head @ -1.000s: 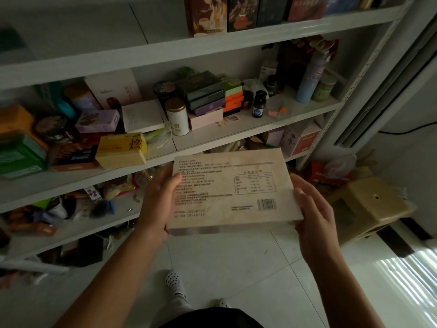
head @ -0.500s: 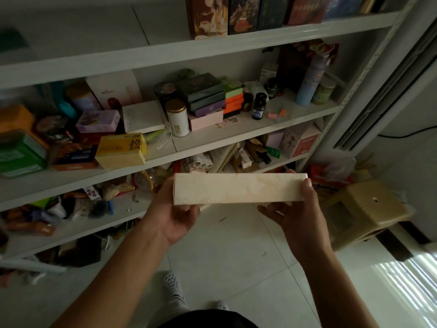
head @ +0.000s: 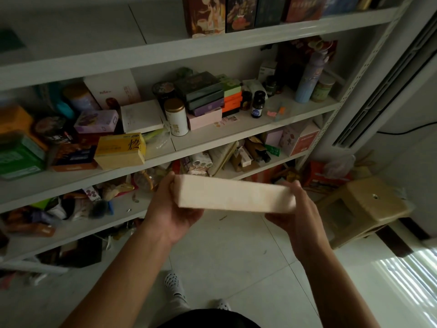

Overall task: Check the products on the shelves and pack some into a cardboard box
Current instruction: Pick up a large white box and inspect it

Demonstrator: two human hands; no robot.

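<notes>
A person holds a flat cream product box (head: pixel 234 197) by its ends, in the air before the white shelves (head: pixel 298 112) and above the tiled floor (head: pixel 231 252). Its long narrow side faces the camera, with the right end a little lower. The left hand (head: pixel 175 207) grasps the left end, thumb on top and fingers curled beneath. The right hand (head: pixel 300 214) grasps the right end (its fingertips are hidden behind the box). On the shelves, a yellow box (head: pixel 120 150) lies near a white tin (head: pixel 176 117).
</notes>
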